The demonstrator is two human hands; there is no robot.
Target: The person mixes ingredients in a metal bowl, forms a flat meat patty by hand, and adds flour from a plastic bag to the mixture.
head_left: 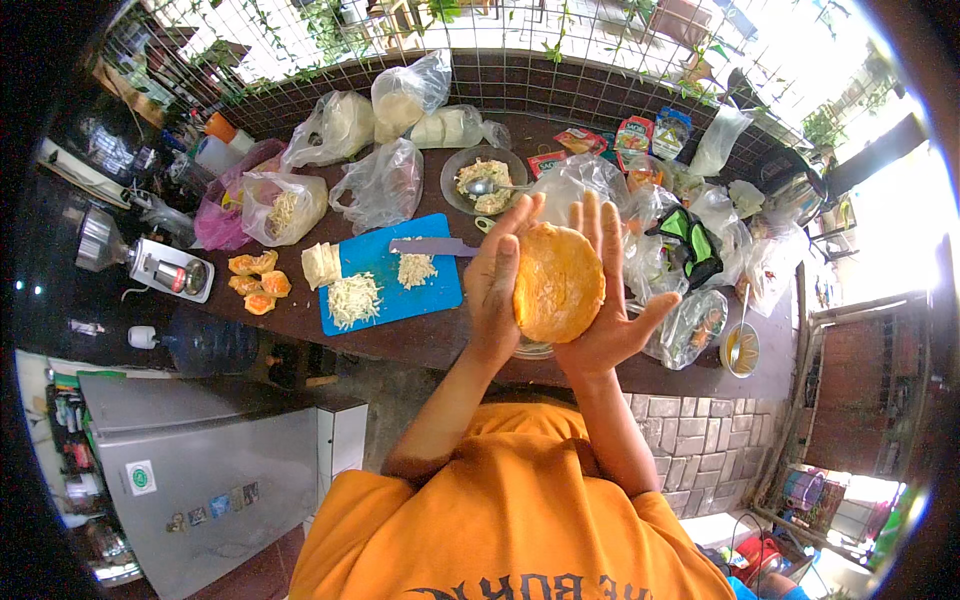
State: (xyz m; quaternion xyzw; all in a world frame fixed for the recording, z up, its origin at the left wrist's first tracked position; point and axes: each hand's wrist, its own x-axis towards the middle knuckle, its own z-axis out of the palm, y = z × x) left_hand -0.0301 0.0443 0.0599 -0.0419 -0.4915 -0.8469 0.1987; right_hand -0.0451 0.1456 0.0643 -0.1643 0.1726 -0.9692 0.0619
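A flat, round piece of orange dough (560,284) lies across the palm of my right hand (620,325), whose fingers are stretched out and thumb spread to the side. Beside the dough's left edge is my left hand (490,290), its fingers extended and its palm turned toward the dough. Behind my left wrist a knife (432,246) rests on a blue cutting board (440,290). That board also carries shredded white food (352,301), a smaller chopped heap (415,269) and a pale block (321,265) at its left edge. Part of a dish shows beneath my hands.
Beyond my hands stands a bowl (452,190) of chopped filling with a spoon. Several folded orange dough pieces (258,282) sit left of the board. Plastic bags (378,183) line the back; more bags, packets and a small yellow bowl (740,350) are at right. A grey fridge (215,440) stands lower left.
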